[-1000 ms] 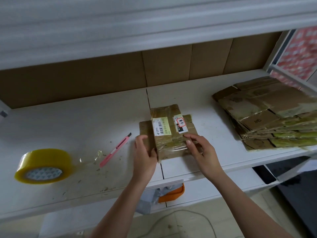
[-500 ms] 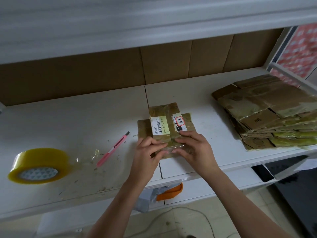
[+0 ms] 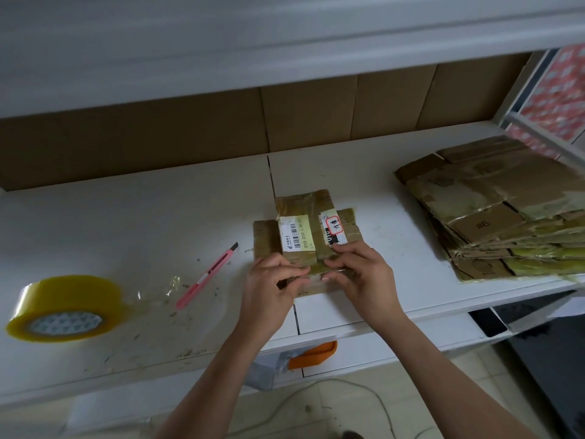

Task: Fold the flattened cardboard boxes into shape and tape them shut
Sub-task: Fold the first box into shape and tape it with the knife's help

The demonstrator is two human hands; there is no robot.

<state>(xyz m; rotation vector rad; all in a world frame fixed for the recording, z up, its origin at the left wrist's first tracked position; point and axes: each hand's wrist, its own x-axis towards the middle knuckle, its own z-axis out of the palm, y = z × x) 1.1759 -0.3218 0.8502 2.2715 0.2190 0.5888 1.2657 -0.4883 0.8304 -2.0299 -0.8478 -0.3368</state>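
A small flattened cardboard box (image 3: 305,231), brown with old tape and two white labels, lies at the middle of the white shelf (image 3: 126,223). My left hand (image 3: 269,289) grips its near edge from the left, fingers curled over the flap. My right hand (image 3: 361,277) grips the same near edge from the right, fingertips on top of the cardboard. The near part of the box is hidden under both hands. A roll of yellow tape (image 3: 63,307) stands at the far left, with a loose clear end trailing right.
A pink utility knife (image 3: 207,275) lies between the tape roll and the box. A stack of flattened cardboard boxes (image 3: 503,210) sits at the right end of the shelf. Brown cardboard lines the back wall. An orange object (image 3: 313,354) shows below the shelf edge.
Both hands moved from the box's sides onto its near edge and closed together there. The box itself has stayed in place.
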